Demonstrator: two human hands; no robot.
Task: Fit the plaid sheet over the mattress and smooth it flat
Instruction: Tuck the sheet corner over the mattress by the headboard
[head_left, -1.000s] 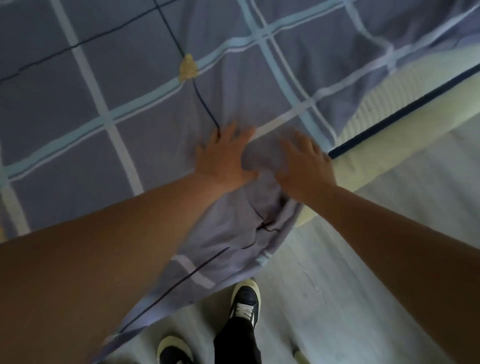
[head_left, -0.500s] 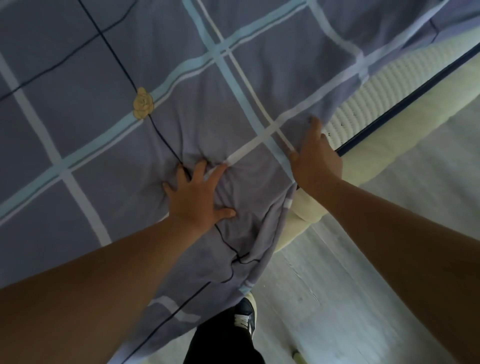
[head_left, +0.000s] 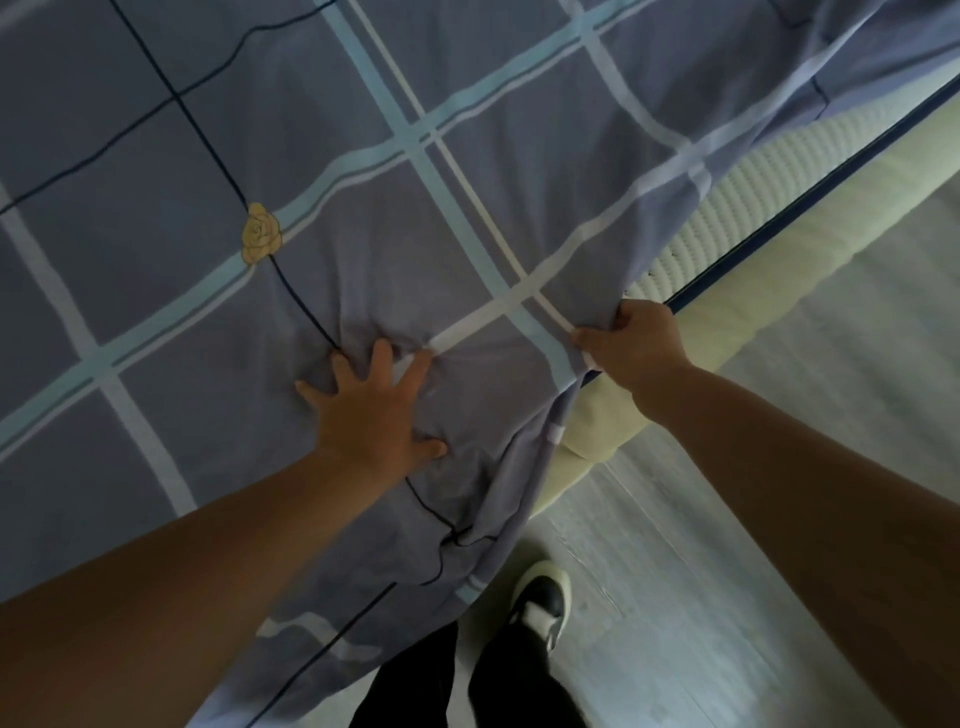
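Plaid sheet (head_left: 467, 156): grey-lilac fabric w/ wide light-blue and white bands plus thin dark navy lines forming big checks. One yellow rose motif (head_left: 261, 240) sits where a navy line crosses a blue band. Small white patch (head_left: 555, 433) on the hanging edge, can't tell if label or stripe; no legible text on it.

Sheet lies over the top of the mattress (head_left: 753, 208), covering most of the view. Its near corner hangs loose off the bed, bunched and creased, down toward the floor (head_left: 831, 415). At upper right the sheet edge stops short, so a ribbed cream strip of mattress w/ dark piping (head_left: 779, 228) shows along the side.

Left hand (head_left: 371, 410): flat, fingers spread wide, palm pressing on the sheet atop the mattress, gripping nothing. Wrinkles radiate from the fingertips.

Right hand (head_left: 634, 340): fingers curled round the sheet edge at the mattress side, fabric pulled taut toward it.

Below the piping, a cream padded bed base (head_left: 727, 322). Floor is pale grey wood-look planks. The person's black trouser legs (head_left: 405, 680) and one black-and-white shoe (head_left: 543, 597) at bottom centre, just beside the hanging corner.
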